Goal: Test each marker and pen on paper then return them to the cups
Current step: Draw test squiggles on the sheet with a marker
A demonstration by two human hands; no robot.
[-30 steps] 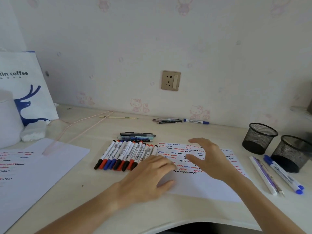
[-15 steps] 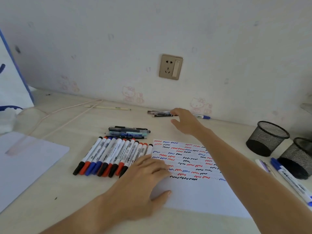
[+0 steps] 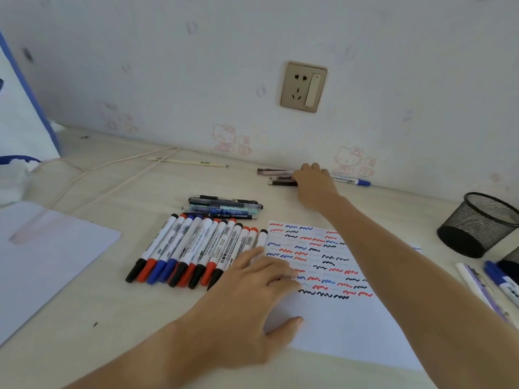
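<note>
The test paper (image 3: 337,327), covered in red, blue and black squiggles, lies on the desk. My left hand (image 3: 252,293) rests flat on its left edge with the fingers spread. A row of several whiteboard markers (image 3: 193,251) lies just left of the paper, with a few pens (image 3: 224,207) stacked behind it. My right hand (image 3: 314,182) stretches to the wall and lies over the ends of three dark pens (image 3: 276,176); its fingertips are hidden. A blue-capped marker (image 3: 351,181) lies right of that hand. Two black mesh cups (image 3: 477,223) stand at the right.
Two more markers (image 3: 494,287) lie in front of the cups at the right edge. A second white sheet (image 3: 42,262) covers the left of the desk. A thin cord (image 3: 112,175), a flat stick (image 3: 185,162) and a white bag (image 3: 19,113) sit at the back left.
My right hand has left the paper, reached toward the wall and come down on the dark pens. My left hand stays on the paper. The camera has tilted down and closer.
</note>
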